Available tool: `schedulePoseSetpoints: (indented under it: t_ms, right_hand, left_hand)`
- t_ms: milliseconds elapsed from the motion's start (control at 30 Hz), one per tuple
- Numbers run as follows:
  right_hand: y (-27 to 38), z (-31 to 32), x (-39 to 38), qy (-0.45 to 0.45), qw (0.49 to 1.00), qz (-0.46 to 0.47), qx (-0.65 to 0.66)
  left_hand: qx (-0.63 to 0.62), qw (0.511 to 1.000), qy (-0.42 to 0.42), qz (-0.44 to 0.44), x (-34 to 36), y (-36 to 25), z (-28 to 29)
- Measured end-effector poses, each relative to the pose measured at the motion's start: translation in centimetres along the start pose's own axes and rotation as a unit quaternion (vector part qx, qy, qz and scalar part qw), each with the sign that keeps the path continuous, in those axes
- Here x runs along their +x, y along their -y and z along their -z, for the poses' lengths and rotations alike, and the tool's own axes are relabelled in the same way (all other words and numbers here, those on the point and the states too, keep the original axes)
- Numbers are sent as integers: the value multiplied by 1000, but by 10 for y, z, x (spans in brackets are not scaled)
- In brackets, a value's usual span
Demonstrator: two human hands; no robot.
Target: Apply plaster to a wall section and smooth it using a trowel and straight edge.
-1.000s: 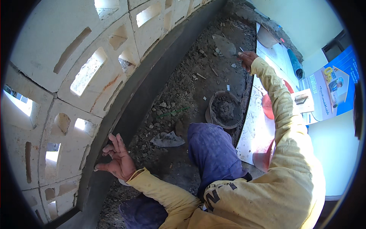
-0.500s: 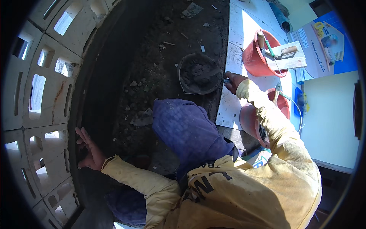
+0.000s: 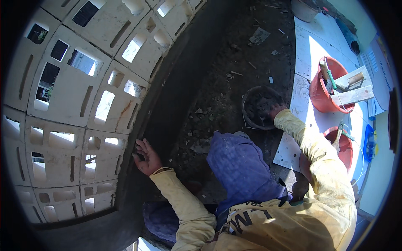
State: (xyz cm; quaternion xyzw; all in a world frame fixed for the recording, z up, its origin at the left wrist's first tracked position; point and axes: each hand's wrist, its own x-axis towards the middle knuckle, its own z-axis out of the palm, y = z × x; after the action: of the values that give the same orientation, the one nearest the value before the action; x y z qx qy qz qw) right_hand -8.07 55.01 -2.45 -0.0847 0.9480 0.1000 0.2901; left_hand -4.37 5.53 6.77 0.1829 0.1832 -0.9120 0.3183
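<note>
My left hand (image 3: 147, 158) is raised at the wall's dark plastered band (image 3: 165, 113), beside the pale openwork blocks (image 3: 75, 104). Its fingers are loosely bent and apart, and nothing shows in them. Whether the fingertips touch the plaster I cannot tell. My right hand (image 3: 277, 111) reaches over the right rim of a dark bucket (image 3: 247, 119) on the ground. Grey, lumpy wet mortar (image 3: 261, 104) fills part of that bucket. The right fingers look closed, but shadow and mortar hide what is in them.
White tiles (image 3: 301, 96) run along the right. On them stand a red bucket (image 3: 316, 94) holding a wooden float (image 3: 354, 96), and another red bucket (image 3: 347, 152) with a brush (image 3: 337, 140). Rubble and scraps litter the dark soil (image 3: 226, 79). My blue-clad knee (image 3: 238, 161) is between my arms.
My right hand has moved from the tile edge, where it gripped something small, to inside the mortar bucket's rim. The view has swung left, showing more wall. My left hand stays near the plaster.
</note>
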Motion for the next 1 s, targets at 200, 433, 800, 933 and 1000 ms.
schedulePoseSetpoints:
  t_ms: [200, 433, 800, 933, 1000]
  right_hand:
    - [-11, 5, 3, -39, 997, 71, -11]
    - [-31, -7, -2, -107, 982, 51, 145]
    - [-75, -6, -16, -166, 892, 14, 420]
    - [-72, 16, -25, -213, 882, 52, 416]
    - [-60, 26, -27, -247, 845, 64, 470]
  left_hand:
    - [93, 995, 17, -18, 14, -6, 4]
    - [178, 982, 34, -50, 26, -8, 10]
    - [291, 948, 114, -64, 25, 1, 19]
    - [280, 952, 124, 2, 24, 12, 21]
    - [245, 960, 124, 52, 23, 18, 22]
